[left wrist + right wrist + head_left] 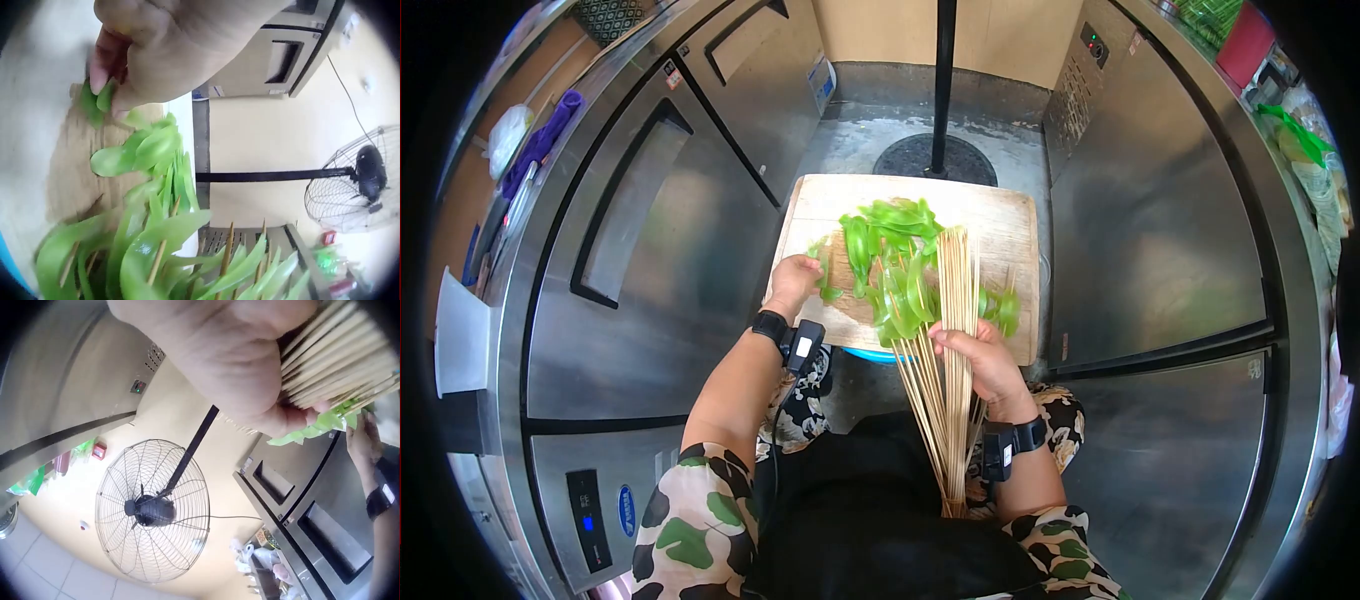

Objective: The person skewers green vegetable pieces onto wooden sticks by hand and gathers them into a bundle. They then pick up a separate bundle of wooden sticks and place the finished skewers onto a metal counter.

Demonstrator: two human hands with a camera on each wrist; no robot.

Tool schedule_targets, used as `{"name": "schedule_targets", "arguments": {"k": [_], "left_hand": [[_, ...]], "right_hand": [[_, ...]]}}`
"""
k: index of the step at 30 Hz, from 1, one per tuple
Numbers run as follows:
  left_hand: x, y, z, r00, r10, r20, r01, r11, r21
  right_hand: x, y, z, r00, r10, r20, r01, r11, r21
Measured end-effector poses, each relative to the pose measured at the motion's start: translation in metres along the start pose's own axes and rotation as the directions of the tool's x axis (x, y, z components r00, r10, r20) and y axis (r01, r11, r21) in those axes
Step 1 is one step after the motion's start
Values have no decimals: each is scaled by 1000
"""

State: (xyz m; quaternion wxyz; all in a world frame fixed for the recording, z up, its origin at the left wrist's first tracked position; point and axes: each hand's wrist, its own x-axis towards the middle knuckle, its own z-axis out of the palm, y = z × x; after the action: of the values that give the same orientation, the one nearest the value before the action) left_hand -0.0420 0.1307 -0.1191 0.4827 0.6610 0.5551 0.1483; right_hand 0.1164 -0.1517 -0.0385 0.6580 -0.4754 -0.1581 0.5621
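Observation:
My right hand [986,362] grips a thick bundle of thin wooden skewers [957,390], their lower ends gathered above my lap. Curved green vegetable slices [905,295] are threaded on several skewers beside the bundle, over the board. At the board's left side my left hand [792,282] pinches a green slice [105,97] between thumb and fingers. A pile of loose green slices [900,220] lies on the wooden cutting board [810,215], and in the left wrist view the pile sits just past my left fingertips.
Stainless steel cabinets [650,250] stand on the left, with more steel doors [1160,210] on the right. A black fan pole [942,90] rises from a round base [895,155] behind the board. Something blue [880,355] shows under the board's front edge.

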Motion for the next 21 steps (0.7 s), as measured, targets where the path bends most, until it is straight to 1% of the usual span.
{"name": "schedule_targets", "arguments": {"k": [1,2,3,4,7,8,11,12,15,18,21], "left_hand": [[-1,1,-2,999,-5,-31,4,1000,-29],[-3,2,-3,991,103,-89,-92,989,117],[-13,11,-4,968,217,-129,-177,948,265],[-20,16,-3,931,332,-150,-247,878,410],[-24,19,13,910,412,-53,-342,816,466],[-25,22,19,946,318,59,-308,831,462],[-35,23,37,936,312,165,-350,762,544],[-39,24,42,937,309,164,-345,743,573],[-38,22,45,904,411,121,-387,663,641],[-32,21,35,904,348,247,-425,679,599],[-26,16,18,884,372,284,-457,553,697]], "right_hand": [[0,1,0,1000,-9,4,9,1000,-10],[0,0,1,1000,-11,7,11,1000,-9],[-1,-1,2,1000,-14,10,14,1000,-8],[-1,-2,3,1000,-17,13,17,1000,-8],[-1,-1,1,999,-25,40,26,1000,-8],[0,0,1,999,-28,35,29,1000,-7],[0,0,1,999,-37,28,38,999,-11],[1,1,0,999,-41,32,41,999,-17],[3,3,-2,999,-31,29,32,999,-29],[3,5,-3,1000,-22,18,22,1000,-18],[4,6,-3,999,-29,16,29,1000,-2]]}}
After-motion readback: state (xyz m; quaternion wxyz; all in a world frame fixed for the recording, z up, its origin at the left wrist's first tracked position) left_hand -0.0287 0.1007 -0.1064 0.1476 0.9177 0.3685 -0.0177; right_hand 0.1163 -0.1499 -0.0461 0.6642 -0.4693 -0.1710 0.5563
